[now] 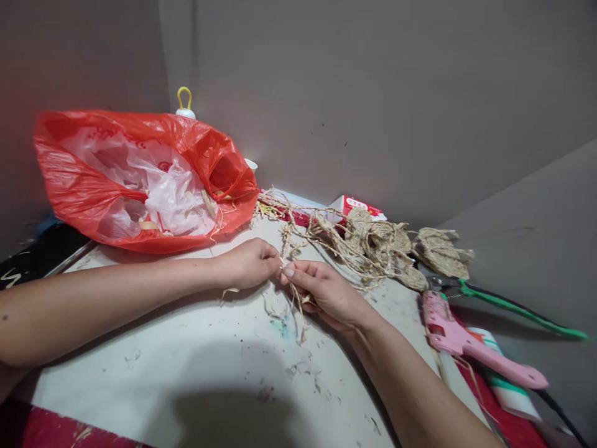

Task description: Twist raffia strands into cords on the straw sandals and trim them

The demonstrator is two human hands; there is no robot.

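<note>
Over the middle of the white board, my left hand (249, 264) and my right hand (326, 291) meet fingertip to fingertip. Both pinch a thin twisted straw cord (288, 239), one part of which runs up toward the pile behind while loose strands (298, 305) hang below my right fingers. The exact spot between the fingertips is small and partly hidden. Just beyond my hands lies a heap of braided straw pieces (385, 239) with tangled cords leading out of it.
An open red plastic bag (93, 186) with white plastic inside stands at back left. A pink glue gun (466, 342), green-handled pliers (513, 303) and a white-green tube (508, 386) lie on the right. Straw scraps dot the white board (140, 373). A grey wall rises behind.
</note>
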